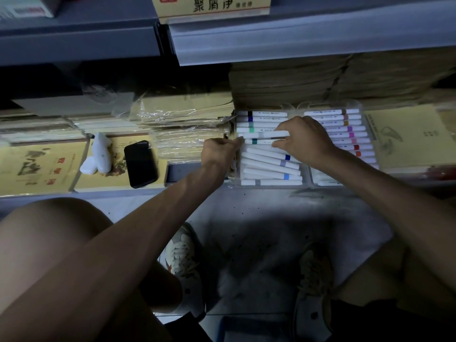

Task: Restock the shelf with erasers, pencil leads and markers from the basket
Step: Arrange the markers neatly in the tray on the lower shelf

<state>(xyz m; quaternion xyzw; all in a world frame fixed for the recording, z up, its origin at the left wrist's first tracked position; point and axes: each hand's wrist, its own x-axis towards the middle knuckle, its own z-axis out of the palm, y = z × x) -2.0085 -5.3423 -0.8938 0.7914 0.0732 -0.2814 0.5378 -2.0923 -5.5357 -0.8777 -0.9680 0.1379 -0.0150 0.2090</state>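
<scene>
A clear plastic tray (271,185) on the bottom shelf holds several white markers with coloured bands. A second clear tray (365,134) to its right holds a neat row of markers in brown, purple, pink and red. My left hand (218,150) grips the left end of one white marker (265,134) at the tray's left wall. My right hand (304,139) rests over the middle of the trays, its fingers pinching the same marker's right end. Lower in the left tray, markers (270,166) lie skewed. No basket is in view.
A black phone (140,163) and white objects (98,154) lie on yellow booklets (37,166) at the left. Wrapped paper stacks (182,119) sit behind. A yellow booklet (407,137) lies at the right. An upper shelf edge (308,43) overhangs. My knees and shoes are below on the floor.
</scene>
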